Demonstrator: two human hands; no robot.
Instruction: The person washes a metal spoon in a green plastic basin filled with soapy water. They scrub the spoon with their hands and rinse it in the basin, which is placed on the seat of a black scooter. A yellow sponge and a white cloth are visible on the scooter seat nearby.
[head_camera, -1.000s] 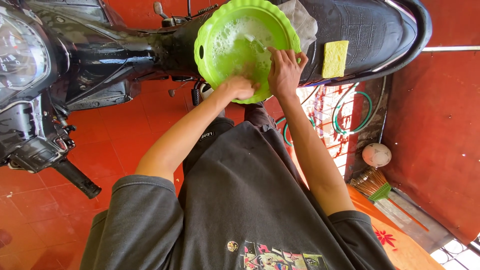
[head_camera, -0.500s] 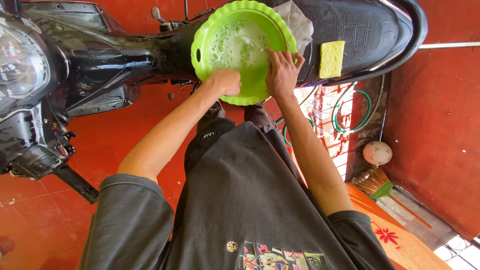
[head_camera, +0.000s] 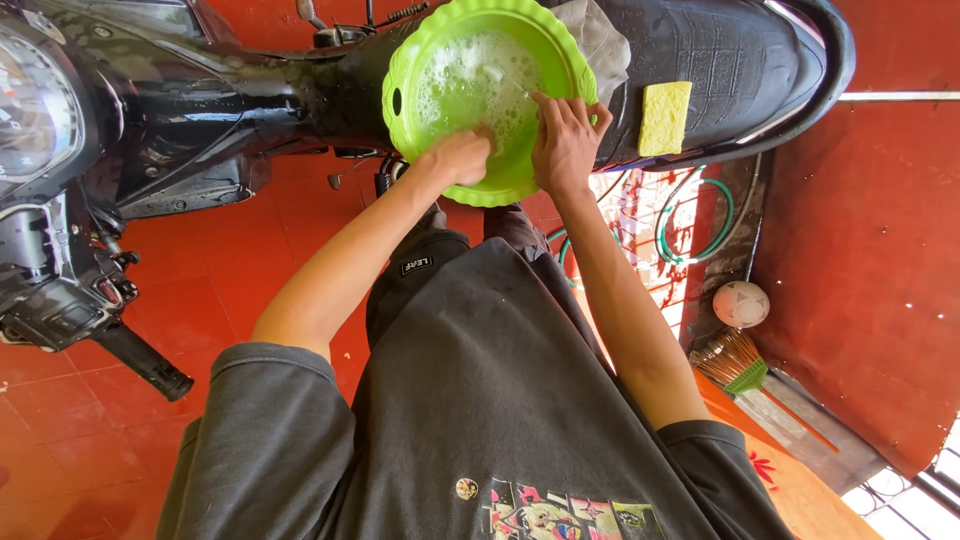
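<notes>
A bright green plastic basin (head_camera: 420, 60) holding foamy, soapy water rests on a black motorcycle (head_camera: 200, 110), at the front of its seat. My left hand (head_camera: 462, 155) is curled at the basin's near side, with its fingers down in the suds; what they hold, if anything, is hidden. My right hand (head_camera: 568, 140) lies over the near right rim, fingers spread and gripping it. A yellow sponge (head_camera: 664, 117) sits on the black seat (head_camera: 740, 70), just right of my right hand. A grey cloth (head_camera: 600, 40) lies tucked behind the basin.
The motorcycle's headlight (head_camera: 30, 110) and handlebar grip (head_camera: 150, 365) stick out at the left over red floor tiles (head_camera: 60, 430). At the right are a coiled green hose (head_camera: 700, 215), a white ball (head_camera: 740, 303), a small broom (head_camera: 740, 365) and a red wall (head_camera: 870, 250).
My left hand has slid from the basin's near rim slightly into the suds. My right hand has stayed on the rim. The view has shifted a little.
</notes>
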